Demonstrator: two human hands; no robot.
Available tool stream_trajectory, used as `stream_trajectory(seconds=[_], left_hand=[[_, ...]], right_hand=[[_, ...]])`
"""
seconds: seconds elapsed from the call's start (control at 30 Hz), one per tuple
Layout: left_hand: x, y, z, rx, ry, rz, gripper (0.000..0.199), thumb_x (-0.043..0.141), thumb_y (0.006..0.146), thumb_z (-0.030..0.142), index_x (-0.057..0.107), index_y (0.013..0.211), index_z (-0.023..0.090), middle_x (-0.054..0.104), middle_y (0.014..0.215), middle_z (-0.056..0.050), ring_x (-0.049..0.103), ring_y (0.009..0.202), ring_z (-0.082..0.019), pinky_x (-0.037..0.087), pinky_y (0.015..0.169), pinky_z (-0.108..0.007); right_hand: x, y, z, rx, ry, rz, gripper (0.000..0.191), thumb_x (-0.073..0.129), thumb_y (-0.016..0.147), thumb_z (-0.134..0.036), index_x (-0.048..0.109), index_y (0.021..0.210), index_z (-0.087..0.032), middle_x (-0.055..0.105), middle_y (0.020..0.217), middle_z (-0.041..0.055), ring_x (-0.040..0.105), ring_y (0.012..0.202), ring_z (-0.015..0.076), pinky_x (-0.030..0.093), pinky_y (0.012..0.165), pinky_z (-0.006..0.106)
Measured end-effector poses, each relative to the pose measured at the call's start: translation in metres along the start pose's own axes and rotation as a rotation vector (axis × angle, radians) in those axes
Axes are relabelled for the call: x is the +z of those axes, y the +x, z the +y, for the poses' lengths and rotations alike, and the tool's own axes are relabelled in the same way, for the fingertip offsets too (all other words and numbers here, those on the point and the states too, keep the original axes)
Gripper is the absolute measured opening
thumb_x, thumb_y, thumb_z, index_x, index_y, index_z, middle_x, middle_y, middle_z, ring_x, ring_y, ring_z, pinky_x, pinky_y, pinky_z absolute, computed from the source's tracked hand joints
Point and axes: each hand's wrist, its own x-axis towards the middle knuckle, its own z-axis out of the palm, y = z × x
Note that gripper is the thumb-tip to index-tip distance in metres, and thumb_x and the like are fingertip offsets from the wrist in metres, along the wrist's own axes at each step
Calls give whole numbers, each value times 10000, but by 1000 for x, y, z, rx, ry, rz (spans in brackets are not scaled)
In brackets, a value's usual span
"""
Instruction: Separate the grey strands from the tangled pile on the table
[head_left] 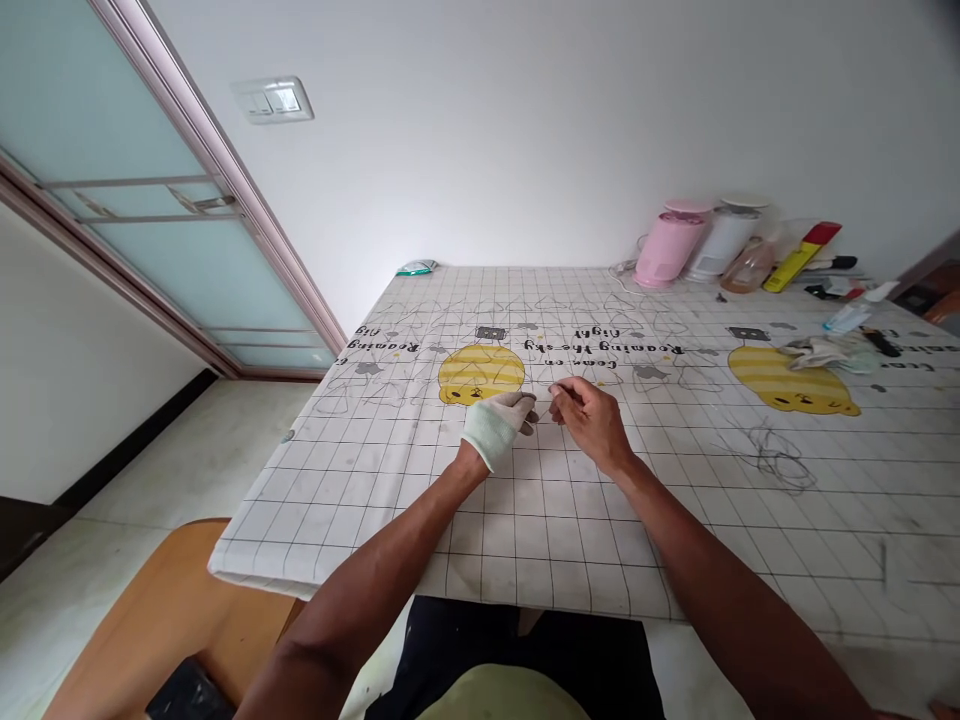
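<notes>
My left hand [501,422], in a pale glove with grey fingertips, is closed above the table near the yellow striped bear print. My bare right hand [589,415] is just to its right, its thumb and fingertips pinched together. A small gap separates the two hands. Whatever either hand pinches is too thin or small to make out. Beneath them lies the white checked tablecloth [525,540]. Several thin bent wire pieces [551,302] are spread over the cloth beyond my hands. To the right sits a loose tangle of thin wire [780,460].
At the back right stand a pink device [671,247], a white device [724,243], a yellow and red box [802,258] and a clear bottle [859,308]. Gloves [832,352] lie nearby. A small packet [417,268] is at the back left. An orange-brown chair [157,610] stands lower left.
</notes>
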Motion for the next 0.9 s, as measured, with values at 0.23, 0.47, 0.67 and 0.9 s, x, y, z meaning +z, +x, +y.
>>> stream_trajectory(seconds=[0.23,0.47,0.67,0.9], left_hand=[[-2,1,-10,-51,-267,-119,224,614,980,291,767,1018,132,774,812,-64,720,643,-155,560,700,-281],[-7,2,-8,-98,-562,-186,162,676,963,219,734,990,70,734,743,-75,667,569,-135,566,700,-307],[-5,4,-10,-121,-536,-178,167,648,981,209,733,1001,67,732,739,-81,674,581,-144,554,668,-296],[-10,4,-19,-134,-739,-414,237,770,914,272,745,1003,54,709,789,-83,653,629,-121,583,737,-310]], right_hand=[[-11,-1,-4,-76,114,-71,320,602,1040,-496,747,989,-216,662,653,-4,626,560,164,550,560,295],[-15,-1,-5,-95,13,-38,325,585,1056,-487,743,973,-216,655,637,-9,622,541,154,547,557,293],[-12,-2,-7,-24,134,-29,321,647,1022,-505,758,985,-206,666,667,3,614,548,153,533,528,289],[-13,-2,-14,6,276,-46,320,680,1005,-502,766,1014,-195,685,671,11,635,551,160,532,513,297]])
